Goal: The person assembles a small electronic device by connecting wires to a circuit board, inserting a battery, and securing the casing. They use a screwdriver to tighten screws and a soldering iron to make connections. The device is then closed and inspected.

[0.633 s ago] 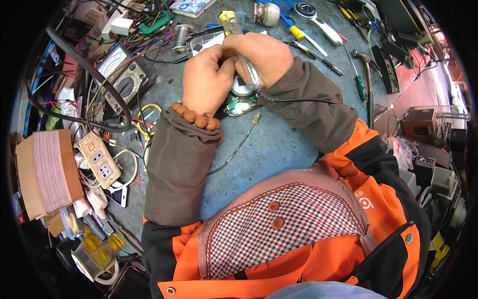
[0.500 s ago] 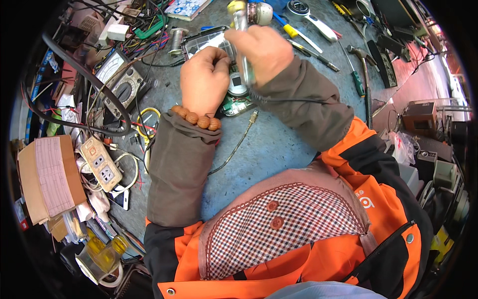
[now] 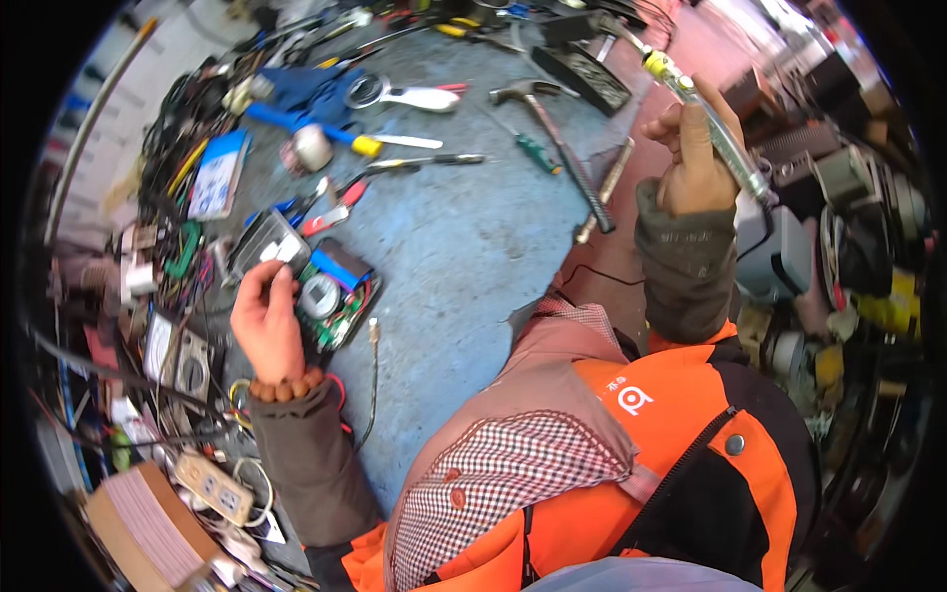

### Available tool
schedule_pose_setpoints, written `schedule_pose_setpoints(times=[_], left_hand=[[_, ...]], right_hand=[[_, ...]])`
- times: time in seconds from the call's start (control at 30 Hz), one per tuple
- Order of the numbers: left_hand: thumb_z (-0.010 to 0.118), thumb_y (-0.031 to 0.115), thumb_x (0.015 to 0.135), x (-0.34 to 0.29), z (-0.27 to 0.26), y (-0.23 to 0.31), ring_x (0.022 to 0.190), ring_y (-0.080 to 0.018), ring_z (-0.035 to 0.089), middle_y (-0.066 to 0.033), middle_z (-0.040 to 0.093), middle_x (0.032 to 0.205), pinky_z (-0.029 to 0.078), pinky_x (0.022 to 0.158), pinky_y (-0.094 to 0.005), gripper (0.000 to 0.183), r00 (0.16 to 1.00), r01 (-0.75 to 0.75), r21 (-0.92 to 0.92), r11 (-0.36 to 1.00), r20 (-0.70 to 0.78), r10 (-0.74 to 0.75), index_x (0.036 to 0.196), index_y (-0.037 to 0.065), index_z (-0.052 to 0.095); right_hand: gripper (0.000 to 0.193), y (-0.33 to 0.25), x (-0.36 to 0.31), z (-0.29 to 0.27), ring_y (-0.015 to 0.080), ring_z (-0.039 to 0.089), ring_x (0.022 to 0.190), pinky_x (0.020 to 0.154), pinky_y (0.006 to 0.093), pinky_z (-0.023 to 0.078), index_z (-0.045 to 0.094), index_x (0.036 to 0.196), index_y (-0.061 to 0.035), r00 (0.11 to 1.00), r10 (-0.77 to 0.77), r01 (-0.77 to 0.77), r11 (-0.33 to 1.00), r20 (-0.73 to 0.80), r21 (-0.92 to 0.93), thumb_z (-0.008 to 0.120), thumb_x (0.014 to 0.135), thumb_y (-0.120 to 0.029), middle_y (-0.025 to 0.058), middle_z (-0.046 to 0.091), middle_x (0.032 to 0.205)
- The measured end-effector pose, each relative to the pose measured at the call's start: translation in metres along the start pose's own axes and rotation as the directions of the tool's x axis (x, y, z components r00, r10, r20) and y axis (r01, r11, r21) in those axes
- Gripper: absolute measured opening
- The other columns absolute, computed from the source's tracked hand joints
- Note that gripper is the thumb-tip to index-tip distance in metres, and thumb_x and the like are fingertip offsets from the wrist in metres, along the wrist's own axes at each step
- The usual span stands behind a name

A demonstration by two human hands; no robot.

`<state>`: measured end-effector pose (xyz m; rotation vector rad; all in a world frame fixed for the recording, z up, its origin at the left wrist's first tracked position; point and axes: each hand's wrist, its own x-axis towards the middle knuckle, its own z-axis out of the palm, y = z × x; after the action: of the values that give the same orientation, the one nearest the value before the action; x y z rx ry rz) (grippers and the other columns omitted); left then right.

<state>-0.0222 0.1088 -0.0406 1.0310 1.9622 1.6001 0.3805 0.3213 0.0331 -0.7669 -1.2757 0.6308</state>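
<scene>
In the head view, the two hands are now well apart; half a second ago both were close together over the board. The right hand (image 3: 695,163) has swung out past the edge of the bench (image 3: 454,266), closed around one soldering iron (image 3: 727,145) with a clear handle and yellow collar. The left hand (image 3: 268,331) has stayed beside the one green circuit board (image 3: 335,331), which lies more uncovered than before. Its thumb and fingers are bent together; I cannot tell whether they pinch anything.

Just right of the left fingertips, one round pale disc (image 3: 321,296) and one blue block (image 3: 341,264) sit on the board; one grey tray-like case (image 3: 264,242) is just beyond them. One cable with a metal plug (image 3: 373,380) lies to the left hand's right. Between the hands, nearer the right, are one hammer (image 3: 567,160) and one green-handled screwdriver (image 3: 538,154).

The iron's long axis runs diagonally: tip end forward and left of the right hand, cord end back and right.
</scene>
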Motion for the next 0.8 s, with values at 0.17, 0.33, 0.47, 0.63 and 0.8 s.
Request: schedule_pose_setpoints(times=[0.17,0.33,0.47,0.63,0.8], left_hand=[[0.069,0.004,0.103,0.002,-0.006,-0.008,0.086,-0.0084,0.063,-0.0017,0.072,0.102,0.052,0.079,-0.024,0.015,0.999,-0.051,0.015,0.999,0.007,0.051,0.116,-0.001,0.073],[0.069,0.006,0.104,0.005,0.0,-0.009,0.087,-0.0087,0.064,-0.002,0.073,0.104,0.051,0.078,-0.024,0.015,0.998,-0.056,0.03,0.998,0.008,0.056,0.117,-0.001,0.073],[0.07,0.007,0.104,-0.003,-0.001,-0.002,0.088,-0.0087,0.064,-0.0018,0.073,0.104,0.05,0.075,-0.0238,0.015,0.998,-0.048,0.07,0.996,-0.025,0.05,0.117,0.0,0.073],[0.069,0.007,0.105,-0.002,-0.003,-0.007,0.093,-0.0099,0.064,-0.0028,0.073,0.106,0.051,0.083,-0.0245,0.014,0.997,-0.074,0.082,0.994,-0.032,0.077,0.116,-0.001,0.074],[0.069,0.005,0.105,0.002,-0.002,-0.005,0.098,-0.0112,0.063,-0.0033,0.073,0.108,0.051,0.09,-0.0258,0.013,0.99,-0.137,0.159,0.978,-0.019,0.142,0.115,-0.002,0.073]], right_hand=[[0.028,0.06,0.024,-0.04,0.0155,0.067,0.065,0.059,0.0305,0.061,0.072,0.113,0.0047,0.94,0.247,-0.23,0.968,-0.234,0.101,0.078,0.1,-0.019,0.0109,0.071,0.085],[0.027,0.113,0.04,-0.042,0.0142,0.066,0.063,0.056,0.0303,0.06,0.072,0.11,0.0055,0.907,0.268,-0.294,0.955,-0.326,-0.035,0.079,0.096,-0.017,0.0097,0.071,0.083],[0.027,0.121,0.04,-0.035,0.0136,0.066,0.064,0.057,0.0296,0.058,0.072,0.107,0.006,0.894,0.301,-0.35,0.932,-0.332,-0.098,0.078,0.093,-0.016,0.01,0.072,0.082],[0.023,0.117,0.042,-0.038,0.0147,0.065,0.063,0.058,0.0309,0.057,0.073,0.102,0.0049,0.872,0.354,-0.404,0.91,-0.339,-0.089,0.077,0.092,-0.016,0.0099,0.071,0.08],[0.021,0.11,0.05,-0.038,0.014,0.061,0.054,0.049,0.0299,0.05,0.072,0.097,0.0045,0.792,0.433,-0.451,0.89,-0.43,0.066,0.078,0.086,-0.012,0.0098,0.069,0.073]])
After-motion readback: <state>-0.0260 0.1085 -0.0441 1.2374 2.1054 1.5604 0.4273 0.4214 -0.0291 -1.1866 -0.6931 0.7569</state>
